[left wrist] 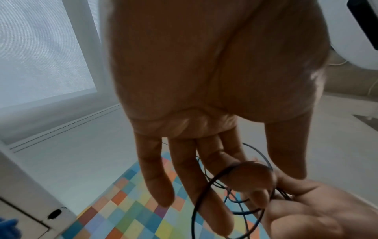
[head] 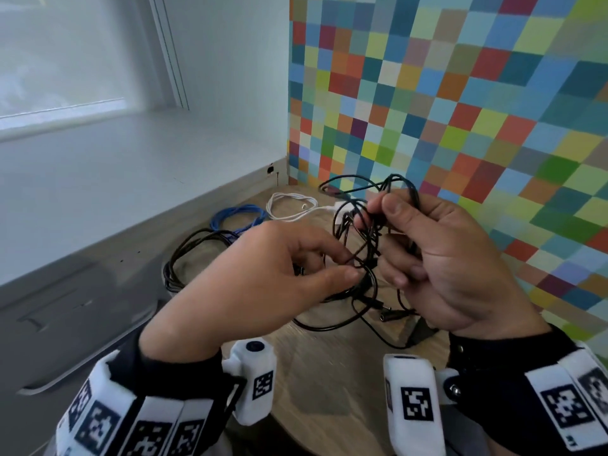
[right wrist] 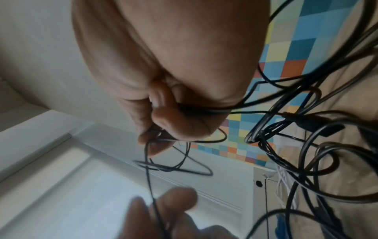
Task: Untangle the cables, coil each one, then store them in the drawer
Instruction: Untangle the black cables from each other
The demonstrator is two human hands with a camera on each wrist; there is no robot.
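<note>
It looks like a room in a home or office: a wall of colored squares [head: 444, 103], a bright window [head: 59, 51] upper left, a wooden table [head: 329, 366].

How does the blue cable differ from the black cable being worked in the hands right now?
The blue cable lies coiled in a neat ring on the table; the black cable is a loose tangle lifted above it. Nothing touches the blue one, while the right hand grips the black bundle and the left hand pinches a strand of it. Both are thin, flexible cords.
</note>
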